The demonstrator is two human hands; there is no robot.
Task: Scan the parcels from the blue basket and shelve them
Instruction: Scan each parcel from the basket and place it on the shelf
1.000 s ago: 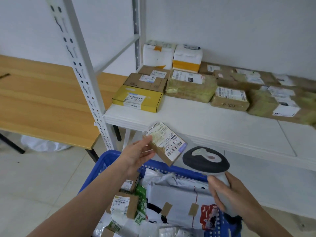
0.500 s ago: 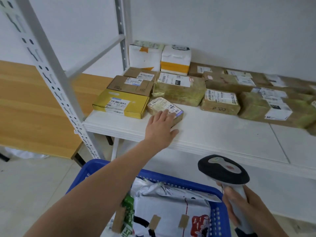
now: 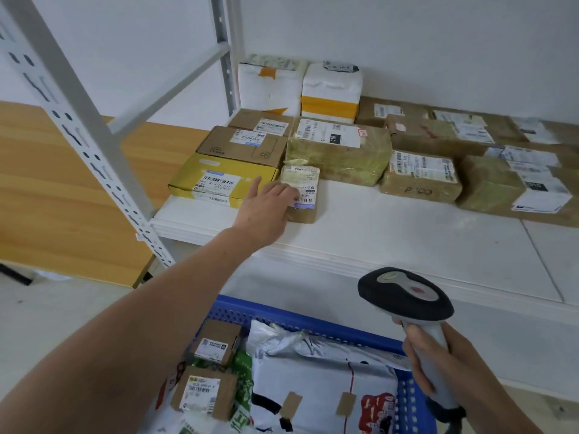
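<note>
Parcel (image 3: pixel 301 193) lies under left hand (image 3: pixel 266 211), fingers flat, unclenched, long axis toward wall, beside yellow box (image 3: pixel 222 180); right hand (image 3: pixel 438 364) grips scanner (image 3: pixel 404 296).

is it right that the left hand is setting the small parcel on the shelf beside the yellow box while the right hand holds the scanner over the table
Not quite. In the head view the right hand holds the scanner over the blue basket, not the table. The rest is right: the left hand rests on the small parcel on the shelf, beside the yellow box.
</note>
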